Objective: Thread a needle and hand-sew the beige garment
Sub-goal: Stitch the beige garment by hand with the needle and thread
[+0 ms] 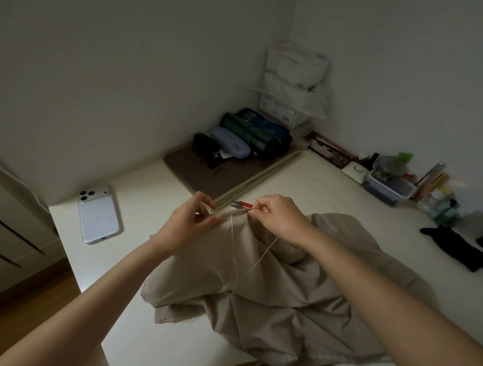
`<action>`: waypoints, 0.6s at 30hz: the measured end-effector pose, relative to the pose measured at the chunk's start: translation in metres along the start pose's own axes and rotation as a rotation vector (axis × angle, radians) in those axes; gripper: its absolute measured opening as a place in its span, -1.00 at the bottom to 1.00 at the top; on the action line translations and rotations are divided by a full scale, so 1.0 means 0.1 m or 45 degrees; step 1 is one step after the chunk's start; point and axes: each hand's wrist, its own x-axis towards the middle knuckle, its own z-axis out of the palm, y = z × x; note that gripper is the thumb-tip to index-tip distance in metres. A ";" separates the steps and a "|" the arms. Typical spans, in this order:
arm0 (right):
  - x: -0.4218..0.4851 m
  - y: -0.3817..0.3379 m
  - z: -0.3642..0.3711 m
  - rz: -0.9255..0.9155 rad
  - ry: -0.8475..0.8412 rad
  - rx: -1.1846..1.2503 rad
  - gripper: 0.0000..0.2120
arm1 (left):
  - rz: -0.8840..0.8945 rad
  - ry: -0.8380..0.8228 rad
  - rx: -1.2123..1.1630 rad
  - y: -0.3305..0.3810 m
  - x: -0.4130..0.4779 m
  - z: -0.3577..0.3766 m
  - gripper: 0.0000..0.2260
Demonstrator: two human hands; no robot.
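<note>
The beige garment (297, 300) lies heaped on the bench (309, 174) toward 5 o'clock of the hands, with its folded edge lifted at 12 o'clock. It looks light and floppy, so I'd hold it close beside the stitch line, taut between both hands. The left hand (189, 225) keeps a narrow grip, pinching that edge, while the right hand (278, 216) pinches the thin, slippery-looking needle (257, 203); the thread (236, 259) loops slack below and could tangle.
</note>
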 end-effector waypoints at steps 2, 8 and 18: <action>0.00 0.02 0.02 0.002 0.020 -0.004 -0.81 | 0.040 0.045 0.073 -0.01 -0.01 0.02 -0.85; -0.01 0.05 0.05 0.017 0.031 -0.007 -0.80 | 0.073 0.061 0.260 0.00 -0.03 0.04 -0.82; 0.02 0.09 0.06 0.055 0.062 -0.011 -0.81 | 0.135 0.158 0.127 0.06 -0.03 0.08 -0.92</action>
